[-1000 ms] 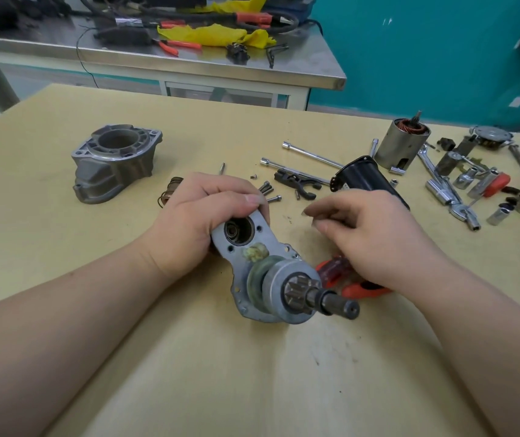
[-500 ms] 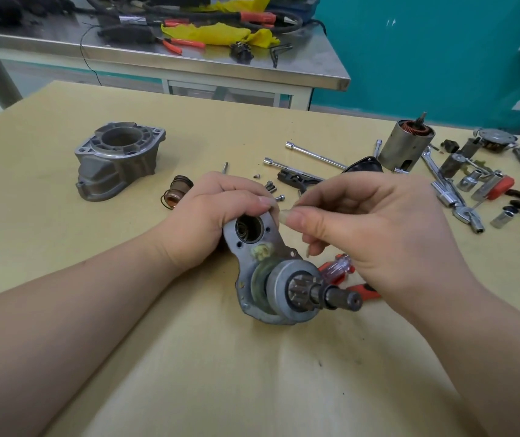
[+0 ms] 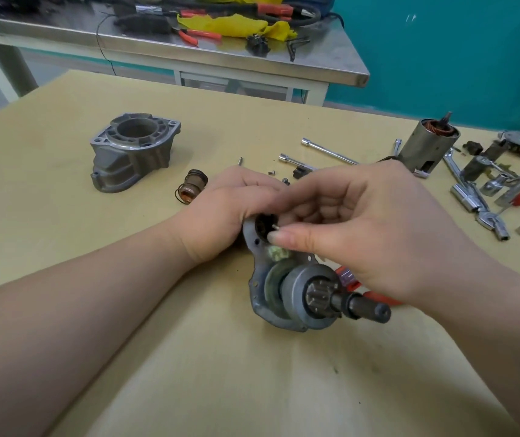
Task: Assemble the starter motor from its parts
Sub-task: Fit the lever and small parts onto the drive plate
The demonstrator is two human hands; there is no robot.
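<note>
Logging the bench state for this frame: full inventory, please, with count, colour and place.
drive plate with pinion gear: 1, grey, centre, held
small pin: 1, silver, at the plate's upper hole
nose housing: 1, grey, far left
coil with spring: 1, copper, beside left hand
armature case: 1, grey, copper windings, far right
long bolts: 2, chrome, centre back
sockets and wrenches: several, chrome, right edge
screwdriver: 1, red, under right hand
steel bench: 1, grey, behind
left hand: grips plate
right hand: pinches pin

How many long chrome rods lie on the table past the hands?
2. The far rod lies left of the copper-wound cylinder; the near rod has its right end hidden behind the right hand. Others may be hidden.
</note>
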